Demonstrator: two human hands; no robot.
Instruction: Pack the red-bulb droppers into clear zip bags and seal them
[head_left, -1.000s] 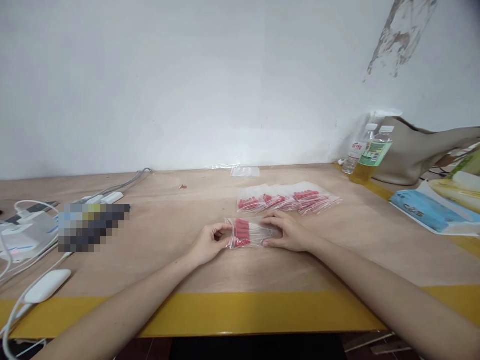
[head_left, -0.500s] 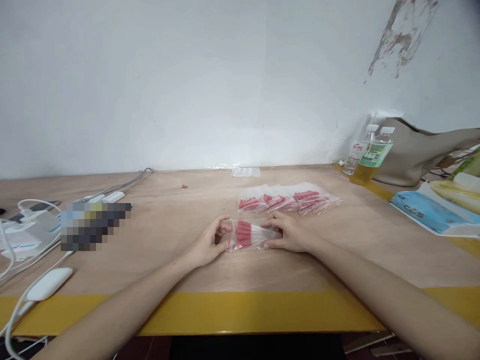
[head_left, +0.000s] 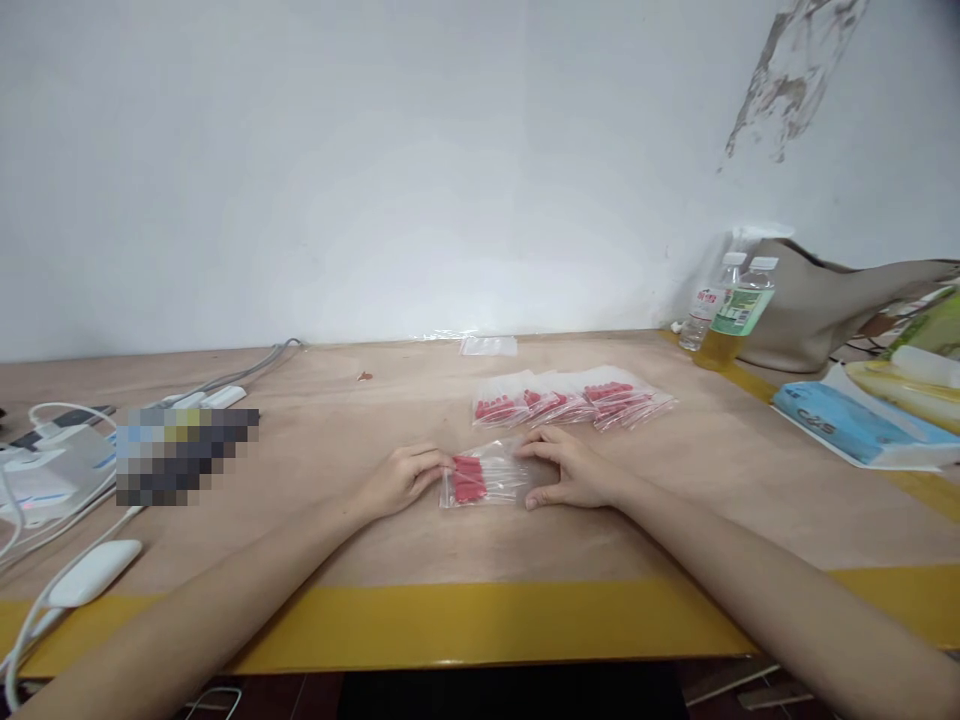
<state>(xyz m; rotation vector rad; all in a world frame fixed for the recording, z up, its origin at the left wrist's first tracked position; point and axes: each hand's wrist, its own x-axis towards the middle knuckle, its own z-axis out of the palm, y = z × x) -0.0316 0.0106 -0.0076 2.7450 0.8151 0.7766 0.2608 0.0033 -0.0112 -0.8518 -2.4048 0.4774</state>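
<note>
A clear zip bag [head_left: 501, 475] lies on the table between my hands. Inside it, several red-ended pieces are lined up side by side, their thin pale shafts pointing right; I cannot make out their exact kind. My left hand [head_left: 409, 475] pinches the bag's left edge, the fingers pressed together over it. At the other end, my right hand [head_left: 574, 470] is open, thumb and fingers spread about the bag's right edge. Just beyond, a row of similar filled bags [head_left: 570, 397] overlaps on the table.
Flat clear plastic [head_left: 489, 346] lies near the wall. Two bottles [head_left: 739, 312], a grey-brown bag [head_left: 787, 310] and a blue packet [head_left: 855, 420] stand or lie at right. White chargers [head_left: 56, 475], cables and a white oval device [head_left: 96, 572] occupy the left. Yellow tape [head_left: 480, 620] edges the table.
The zip bag has shifted slightly left and lies flatter. My left hand has turned, its fingers coming over the bag's edge. My right hand's fingers have parted from the bag's end.
</note>
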